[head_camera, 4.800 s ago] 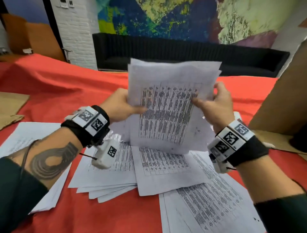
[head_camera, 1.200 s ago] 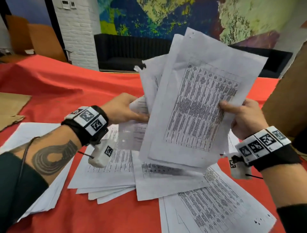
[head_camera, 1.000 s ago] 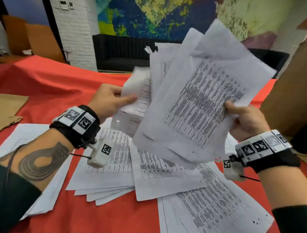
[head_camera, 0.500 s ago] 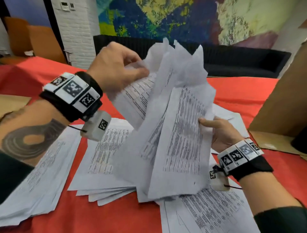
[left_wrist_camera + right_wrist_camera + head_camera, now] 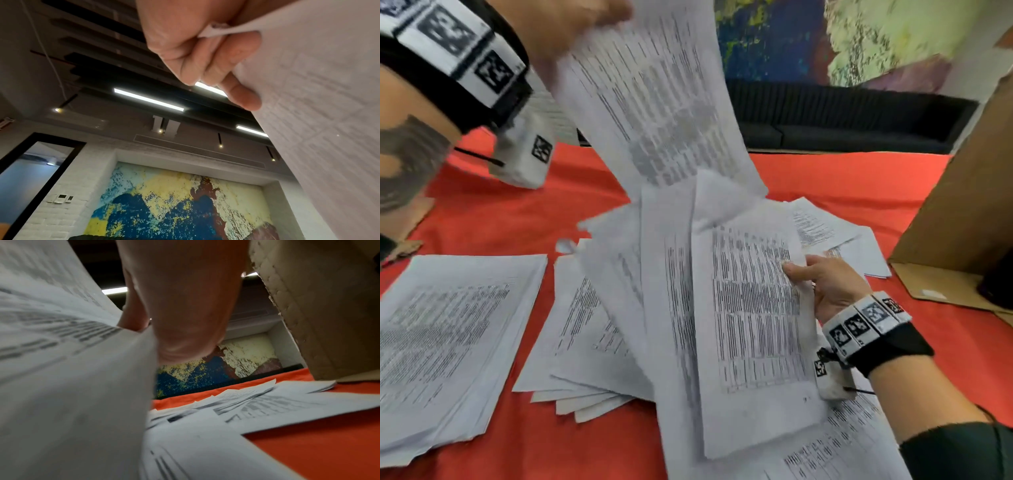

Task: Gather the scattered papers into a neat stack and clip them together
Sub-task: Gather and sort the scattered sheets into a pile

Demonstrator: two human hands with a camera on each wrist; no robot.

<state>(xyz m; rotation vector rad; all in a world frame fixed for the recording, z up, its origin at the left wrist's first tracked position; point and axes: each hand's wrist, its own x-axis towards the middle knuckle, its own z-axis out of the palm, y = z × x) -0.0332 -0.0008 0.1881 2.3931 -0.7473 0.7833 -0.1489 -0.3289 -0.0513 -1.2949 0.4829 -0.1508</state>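
Progress is judged early: gathering is under way, nothing has been squared, and no clip can be seen in any view. Loose printed sheets (image 5: 455,329) are spread over the red tablecloth (image 5: 493,219) to the left, a fanned pile (image 5: 585,346) lies at centre, and further papers (image 5: 822,222) lie beyond the right hand, near a cardboard box (image 5: 962,212). A bundle of sheets (image 5: 739,308) is held upright with its lower edges on the papers lying on the table, splayed and uneven.

Right hand (image 5: 828,287) is clamped on the bundle's right edge, thumb on the printed face and fingers behind. Left hand (image 5: 201,40) is raised high, well apart from the right, and a single sheet (image 5: 654,102) is pinched at its top corner between thumb and curled fingers; the sheet hangs down toward the bundle. Remaining, by estimate: collecting the rest, tapping the edges flush, clipping.
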